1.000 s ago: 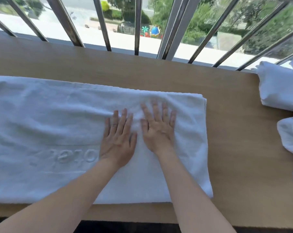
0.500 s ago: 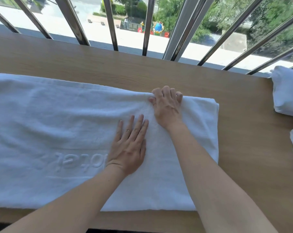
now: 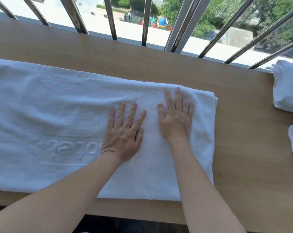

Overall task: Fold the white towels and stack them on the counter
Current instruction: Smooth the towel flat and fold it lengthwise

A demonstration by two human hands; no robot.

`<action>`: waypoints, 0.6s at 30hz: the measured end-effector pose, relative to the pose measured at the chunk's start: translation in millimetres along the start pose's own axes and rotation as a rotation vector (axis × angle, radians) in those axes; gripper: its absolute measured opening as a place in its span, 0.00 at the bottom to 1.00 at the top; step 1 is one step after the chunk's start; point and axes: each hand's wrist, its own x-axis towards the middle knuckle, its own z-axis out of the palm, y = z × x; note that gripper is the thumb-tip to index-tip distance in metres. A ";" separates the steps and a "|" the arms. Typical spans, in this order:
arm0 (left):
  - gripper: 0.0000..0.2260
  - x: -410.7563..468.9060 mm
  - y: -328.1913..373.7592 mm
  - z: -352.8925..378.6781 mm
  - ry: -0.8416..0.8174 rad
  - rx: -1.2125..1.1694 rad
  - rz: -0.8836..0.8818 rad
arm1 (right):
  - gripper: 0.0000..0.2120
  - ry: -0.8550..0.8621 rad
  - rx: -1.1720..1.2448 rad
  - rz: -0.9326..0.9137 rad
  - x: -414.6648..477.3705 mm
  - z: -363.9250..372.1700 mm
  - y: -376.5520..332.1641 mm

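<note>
Wooden counter (image 3: 243,132) under white towel (image 3: 41,115), upside-down embossed "otel"

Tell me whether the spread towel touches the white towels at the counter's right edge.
Apart. The head view shows bare counter between the spread towel and the white towels at the right.

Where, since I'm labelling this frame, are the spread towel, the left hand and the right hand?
spread towel (image 3: 50,118): head view, bare cloth left of the hands.
left hand (image 3: 124,135): head view, back of the hand.
right hand (image 3: 175,121): head view, back of the hand.
</note>
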 end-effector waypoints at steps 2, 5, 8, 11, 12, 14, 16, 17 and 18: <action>0.26 -0.8 -1.2 1.5 -0.001 -0.001 -0.003 | 0.28 0.000 -0.023 0.090 12.9 -6.2 29.5; 0.27 0.0 -3.4 4.3 0.014 0.006 -0.015 | 0.28 0.027 0.099 0.214 29.1 -20.8 68.2; 0.28 1.1 -2.4 3.2 0.017 0.012 -0.021 | 0.29 0.158 0.330 0.323 21.4 -32.6 64.9; 0.29 0.9 -2.1 4.5 0.015 0.016 -0.028 | 0.29 0.180 0.279 0.090 -39.7 -19.4 14.6; 0.29 1.4 -1.9 4.6 0.024 0.017 -0.030 | 0.28 0.130 0.209 -0.032 -64.0 -8.4 -0.5; 0.30 2.2 -1.6 4.7 0.021 0.021 -0.028 | 0.28 0.040 0.075 -0.144 -99.3 8.9 -7.7; 0.30 1.8 -1.1 4.8 0.020 0.015 -0.034 | 0.28 0.026 0.021 -0.070 -105.1 11.9 16.1; 0.30 1.4 -1.0 4.1 0.022 0.016 -0.039 | 0.28 0.023 -0.007 -0.018 -105.7 9.4 32.0; 0.30 0.8 -0.6 2.5 0.016 0.015 -0.039 | 0.29 0.024 -0.038 0.030 -109.5 5.5 48.7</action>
